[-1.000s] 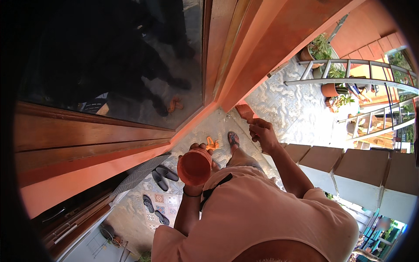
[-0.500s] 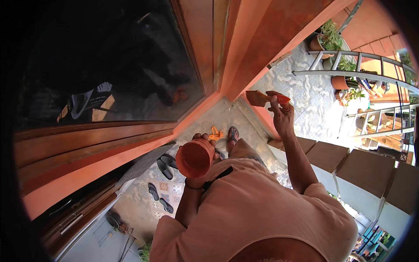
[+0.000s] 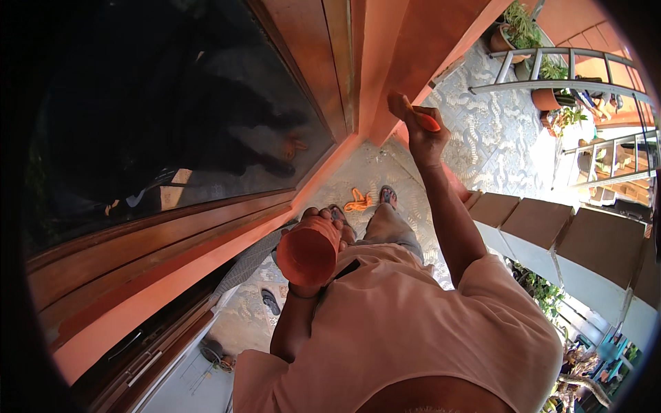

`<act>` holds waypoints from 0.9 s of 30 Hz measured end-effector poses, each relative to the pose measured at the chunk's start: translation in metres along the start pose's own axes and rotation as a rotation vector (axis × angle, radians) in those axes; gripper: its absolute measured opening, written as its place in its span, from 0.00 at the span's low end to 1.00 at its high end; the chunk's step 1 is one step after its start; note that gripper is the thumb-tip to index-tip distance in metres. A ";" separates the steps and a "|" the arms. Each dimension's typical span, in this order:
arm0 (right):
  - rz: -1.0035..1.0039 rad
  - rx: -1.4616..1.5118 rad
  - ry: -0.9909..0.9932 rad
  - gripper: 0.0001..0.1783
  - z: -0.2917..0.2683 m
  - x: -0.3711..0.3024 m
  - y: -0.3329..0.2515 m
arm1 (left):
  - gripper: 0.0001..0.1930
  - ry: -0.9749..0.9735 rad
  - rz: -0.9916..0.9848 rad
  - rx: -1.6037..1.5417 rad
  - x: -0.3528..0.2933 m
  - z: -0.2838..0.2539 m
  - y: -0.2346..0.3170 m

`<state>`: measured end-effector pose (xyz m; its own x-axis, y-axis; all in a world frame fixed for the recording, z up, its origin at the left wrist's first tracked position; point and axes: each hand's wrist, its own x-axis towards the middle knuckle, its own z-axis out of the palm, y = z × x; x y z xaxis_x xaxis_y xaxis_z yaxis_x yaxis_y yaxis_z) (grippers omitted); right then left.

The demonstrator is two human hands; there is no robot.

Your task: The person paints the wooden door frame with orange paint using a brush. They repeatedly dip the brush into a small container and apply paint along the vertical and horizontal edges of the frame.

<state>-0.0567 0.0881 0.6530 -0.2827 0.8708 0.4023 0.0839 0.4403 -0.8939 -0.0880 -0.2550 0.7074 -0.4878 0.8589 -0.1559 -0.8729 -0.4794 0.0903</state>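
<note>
The right hand (image 3: 429,141) is closed around a paintbrush (image 3: 426,122), its red-orange handle slanting down to the right and its bristle end up to the left, at the orange wall (image 3: 417,51); whether the bristles touch it I cannot tell. The left hand (image 3: 342,232) is curled around a reddish-orange cup (image 3: 308,257), held in front of the pale shirt (image 3: 413,323) with its mouth toward the camera. Leftward, a large dark window (image 3: 172,96) sits in a brown wooden frame (image 3: 158,229). Below lies a grey patterned floor (image 3: 475,117), and at right runs a low wall (image 3: 537,222) capped with brown slabs. Counted: one brush, one cup, two sandalled feet (image 3: 387,196), one orange item (image 3: 358,200) on the floor near them, one loose dark sandal (image 3: 270,301), two runged metal ladder sections (image 3: 551,86) and at least three potted plants (image 3: 501,43).
</note>
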 end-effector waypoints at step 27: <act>-0.076 0.228 0.193 0.08 0.067 0.007 0.023 | 0.27 0.072 -0.227 -0.089 0.013 0.026 0.005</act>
<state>-0.1205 0.0898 0.6220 -0.0912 0.8725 0.4800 -0.1536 0.4639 -0.8725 -0.0986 -0.2415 0.7316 -0.2759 0.9328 -0.2319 -0.9552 -0.2929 -0.0416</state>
